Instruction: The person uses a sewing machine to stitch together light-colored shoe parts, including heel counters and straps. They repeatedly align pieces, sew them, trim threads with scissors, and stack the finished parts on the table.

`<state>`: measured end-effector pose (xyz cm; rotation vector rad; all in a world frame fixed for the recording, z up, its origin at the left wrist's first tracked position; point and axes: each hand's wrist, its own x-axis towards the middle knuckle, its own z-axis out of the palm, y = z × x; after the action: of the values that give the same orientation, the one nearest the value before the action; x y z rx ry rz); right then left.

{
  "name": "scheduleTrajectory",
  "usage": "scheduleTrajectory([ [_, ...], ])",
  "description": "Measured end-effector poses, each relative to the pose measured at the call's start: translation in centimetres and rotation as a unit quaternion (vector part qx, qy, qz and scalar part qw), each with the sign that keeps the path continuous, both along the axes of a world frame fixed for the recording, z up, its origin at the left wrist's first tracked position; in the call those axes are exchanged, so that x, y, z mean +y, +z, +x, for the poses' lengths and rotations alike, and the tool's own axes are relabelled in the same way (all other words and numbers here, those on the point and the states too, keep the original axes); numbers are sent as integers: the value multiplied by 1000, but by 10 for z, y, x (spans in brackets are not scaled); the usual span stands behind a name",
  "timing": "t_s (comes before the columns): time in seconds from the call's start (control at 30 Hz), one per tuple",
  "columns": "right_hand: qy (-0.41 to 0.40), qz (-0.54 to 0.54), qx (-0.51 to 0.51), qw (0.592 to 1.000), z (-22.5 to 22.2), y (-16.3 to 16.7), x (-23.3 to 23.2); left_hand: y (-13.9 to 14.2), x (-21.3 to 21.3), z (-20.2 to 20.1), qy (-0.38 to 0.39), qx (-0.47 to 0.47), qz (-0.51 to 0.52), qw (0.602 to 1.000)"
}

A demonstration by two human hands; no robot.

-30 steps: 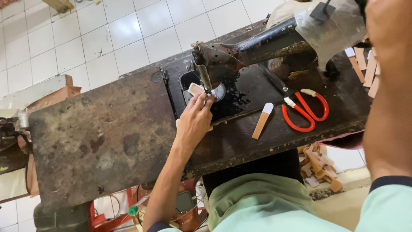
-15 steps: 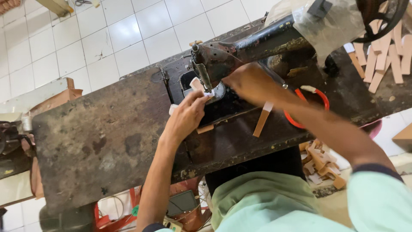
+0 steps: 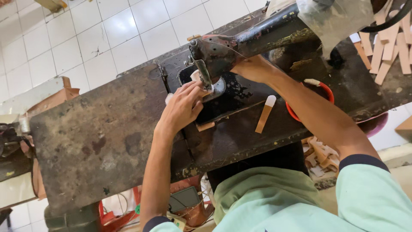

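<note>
Left hand (image 3: 182,109) sits on the worn, dark metal desk (image 3: 94,137), fingers (image 3: 194,88) drawn narrow and pressing a small pale leather piece (image 3: 196,77) right at the needle foot of the old black sewing machine (image 3: 240,43). The piece pokes out just beyond the fingertips, touching them. Right hand (image 3: 253,68) reaches in behind the machine head from the other side; its fingers are hidden, so I cannot tell their spread. A tan leather strip with a white tip (image 3: 265,112) lies near the right forearm, and red-handled scissors (image 3: 319,92) peek out from beneath it.
</note>
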<state>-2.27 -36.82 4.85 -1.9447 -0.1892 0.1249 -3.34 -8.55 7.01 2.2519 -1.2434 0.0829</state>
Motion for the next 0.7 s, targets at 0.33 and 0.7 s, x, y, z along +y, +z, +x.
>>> scheduleTrajectory([
  [0.33, 72, 168, -33, 983, -5, 0, -3, 2, -23, -35, 100, -4, -33, 994],
  [0.7, 15, 82, -7, 996, -1, -23, -11, -6, -54, -63, 187, -68, -23, 980],
])
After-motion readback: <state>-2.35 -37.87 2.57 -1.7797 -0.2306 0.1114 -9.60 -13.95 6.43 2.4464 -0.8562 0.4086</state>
